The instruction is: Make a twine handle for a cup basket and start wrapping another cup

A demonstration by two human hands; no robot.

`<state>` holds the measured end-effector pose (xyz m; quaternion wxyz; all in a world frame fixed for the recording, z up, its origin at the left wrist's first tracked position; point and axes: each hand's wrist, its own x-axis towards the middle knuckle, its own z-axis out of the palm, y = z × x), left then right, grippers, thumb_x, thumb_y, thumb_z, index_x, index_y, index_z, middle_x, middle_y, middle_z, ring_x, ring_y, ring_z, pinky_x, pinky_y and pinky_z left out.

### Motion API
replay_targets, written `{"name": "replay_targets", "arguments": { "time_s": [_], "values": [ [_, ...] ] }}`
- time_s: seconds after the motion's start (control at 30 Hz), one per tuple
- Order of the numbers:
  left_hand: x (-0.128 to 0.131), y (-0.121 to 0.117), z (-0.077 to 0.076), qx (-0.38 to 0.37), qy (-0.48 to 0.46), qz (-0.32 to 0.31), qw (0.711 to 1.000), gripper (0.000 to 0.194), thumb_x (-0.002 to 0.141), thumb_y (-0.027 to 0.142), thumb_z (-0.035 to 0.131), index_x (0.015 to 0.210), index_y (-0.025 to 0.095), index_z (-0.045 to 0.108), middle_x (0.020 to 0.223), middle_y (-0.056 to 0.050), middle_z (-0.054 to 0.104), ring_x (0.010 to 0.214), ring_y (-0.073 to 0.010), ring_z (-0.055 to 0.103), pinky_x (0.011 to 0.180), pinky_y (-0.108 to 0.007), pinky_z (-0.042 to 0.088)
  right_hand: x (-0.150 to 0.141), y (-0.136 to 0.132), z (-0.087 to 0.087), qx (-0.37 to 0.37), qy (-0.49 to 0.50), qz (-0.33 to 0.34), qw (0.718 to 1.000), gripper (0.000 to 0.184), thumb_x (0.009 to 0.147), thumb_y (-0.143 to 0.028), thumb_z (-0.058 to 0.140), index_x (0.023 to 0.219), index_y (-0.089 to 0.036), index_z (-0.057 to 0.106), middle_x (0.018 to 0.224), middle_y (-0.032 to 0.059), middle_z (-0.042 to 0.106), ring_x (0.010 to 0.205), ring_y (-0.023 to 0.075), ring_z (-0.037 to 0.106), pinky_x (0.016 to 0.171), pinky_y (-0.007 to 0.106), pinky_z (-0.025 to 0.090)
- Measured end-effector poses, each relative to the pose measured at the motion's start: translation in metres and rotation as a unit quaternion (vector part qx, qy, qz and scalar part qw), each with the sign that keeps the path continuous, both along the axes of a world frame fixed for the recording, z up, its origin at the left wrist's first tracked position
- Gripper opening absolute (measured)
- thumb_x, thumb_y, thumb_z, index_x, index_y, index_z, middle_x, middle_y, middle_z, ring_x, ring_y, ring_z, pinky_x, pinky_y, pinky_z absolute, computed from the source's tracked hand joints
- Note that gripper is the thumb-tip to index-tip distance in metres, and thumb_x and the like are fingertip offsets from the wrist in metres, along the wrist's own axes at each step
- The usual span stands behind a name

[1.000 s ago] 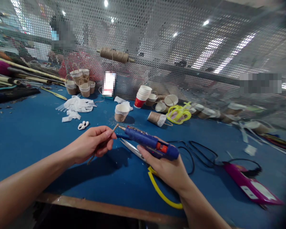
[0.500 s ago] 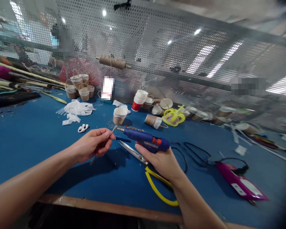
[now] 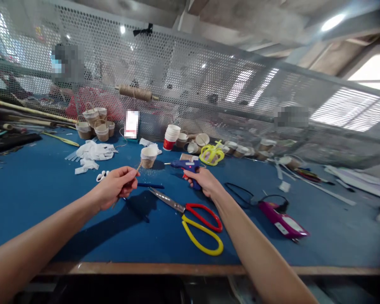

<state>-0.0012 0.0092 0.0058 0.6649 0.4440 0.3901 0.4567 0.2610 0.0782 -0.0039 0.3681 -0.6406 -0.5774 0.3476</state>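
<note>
Head view: fibrous twine (image 3: 139, 166), plastic glue gun (image 3: 186, 165)

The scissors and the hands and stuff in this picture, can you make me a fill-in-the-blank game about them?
1. The right hand holds the glue gun, which is mostly ____.
2. The short piece of twine is in the ____ hand.
3. The scissors have one red handle and one ____ handle.

Missing words: blue, left, yellow.

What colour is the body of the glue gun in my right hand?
The glue gun has a dark blue body; the head view shows it best.
</note>
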Motion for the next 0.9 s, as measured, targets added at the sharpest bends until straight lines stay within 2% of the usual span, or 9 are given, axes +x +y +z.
{"name": "replay_targets", "arguments": {
  "time_s": [0.1, 0.27, 0.4, 0.53, 0.63, 0.7, 0.8, 0.9],
  "values": [
    [0.001, 0.002, 0.000, 0.024, 0.021, -0.010, 0.999, 0.019, 0.079, 0.032, 0.055, 0.076, 0.014, 0.050, 0.053, 0.004, 0.050, 0.038, -0.0019, 0.028, 0.040, -0.017, 0.017, 0.009, 0.004, -0.007, -0.018, -0.064, 0.001, 0.998, 0.025, 0.070, -0.028, 0.061, 0.051, -0.013, 0.055, 0.051, 0.0041, 0.058, 0.044, 0.0091, 0.048, 0.044, 0.021, 0.040],
    [0.004, 0.001, -0.002, 0.068, 0.077, -0.024, 0.994, 0.019, 0.080, 0.033, 0.053, 0.075, 0.015, 0.049, 0.059, 0.004, 0.050, 0.042, -0.0025, 0.031, 0.042, -0.018, 0.020, 0.015, -0.001, -0.010, 0.019, -0.194, -0.030, 0.980, 0.037, 0.067, -0.028, 0.063, 0.037, -0.018, 0.044, 0.036, -0.0014, 0.041, 0.045, 0.0130, 0.047, 0.047, 0.024, 0.031],
    [0.007, -0.005, -0.003, 0.124, 0.161, -0.005, 0.979, 0.018, 0.081, 0.033, 0.048, 0.078, 0.016, 0.049, 0.061, 0.004, 0.050, 0.046, -0.0045, 0.034, 0.045, -0.019, 0.025, 0.003, -0.014, 0.007, 0.081, -0.242, -0.022, 0.967, 0.024, 0.068, -0.024, 0.062, 0.047, -0.018, 0.051, 0.049, 0.0008, 0.050, 0.057, 0.0150, 0.051, 0.055, 0.025, 0.033],
    [0.007, -0.009, -0.012, 0.205, 0.250, 0.019, 0.946, 0.018, 0.082, 0.032, 0.045, 0.078, 0.016, 0.050, 0.063, 0.003, 0.051, 0.054, -0.0078, 0.041, 0.051, -0.021, 0.032, -0.022, -0.028, 0.026, 0.128, -0.246, 0.020, 0.961, 0.023, 0.076, -0.028, 0.054, 0.056, -0.018, 0.048, 0.052, -0.0016, 0.049, 0.052, 0.0121, 0.046, 0.055, 0.025, 0.033],
    [0.004, -0.010, -0.018, 0.247, 0.296, 0.022, 0.922, 0.019, 0.082, 0.032, 0.043, 0.080, 0.016, 0.052, 0.066, 0.002, 0.052, 0.059, -0.0098, 0.045, 0.055, -0.023, 0.035, -0.041, -0.037, 0.027, 0.151, -0.199, 0.074, 0.966, 0.025, 0.079, -0.033, 0.050, 0.060, -0.018, 0.048, 0.055, -0.0024, 0.050, 0.052, 0.0105, 0.045, 0.054, 0.023, 0.035],
    [0.002, -0.010, -0.019, 0.260, 0.315, 0.025, 0.912, 0.020, 0.083, 0.032, 0.042, 0.082, 0.016, 0.053, 0.067, 0.002, 0.053, 0.060, -0.0103, 0.046, 0.056, -0.023, 0.037, -0.049, -0.041, 0.022, 0.149, -0.094, 0.122, 0.977, 0.023, 0.079, -0.035, 0.050, 0.065, -0.017, 0.050, 0.059, -0.0015, 0.052, 0.054, 0.0104, 0.046, 0.054, 0.023, 0.037],
    [0.000, -0.012, -0.019, 0.271, 0.334, 0.032, 0.902, 0.021, 0.084, 0.033, 0.041, 0.083, 0.016, 0.053, 0.067, 0.001, 0.054, 0.061, -0.0108, 0.048, 0.056, -0.023, 0.038, -0.056, -0.046, 0.011, 0.092, 0.053, 0.174, 0.979, 0.020, 0.076, -0.035, 0.055, 0.070, -0.016, 0.054, 0.064, 0.0001, 0.055, 0.058, 0.0103, 0.049, 0.057, 0.024, 0.041],
    [0.000, -0.014, -0.017, 0.276, 0.352, 0.032, 0.894, 0.021, 0.083, 0.034, 0.042, 0.084, 0.016, 0.054, 0.068, 0.000, 0.055, 0.061, -0.0112, 0.049, 0.056, -0.023, 0.039, -0.057, -0.052, 0.006, 0.048, 0.109, 0.184, 0.976, 0.020, 0.073, -0.034, 0.059, 0.072, -0.014, 0.056, 0.068, 0.0009, 0.057, 0.059, 0.0096, 0.050, 0.060, 0.024, 0.042]
  ]
}}
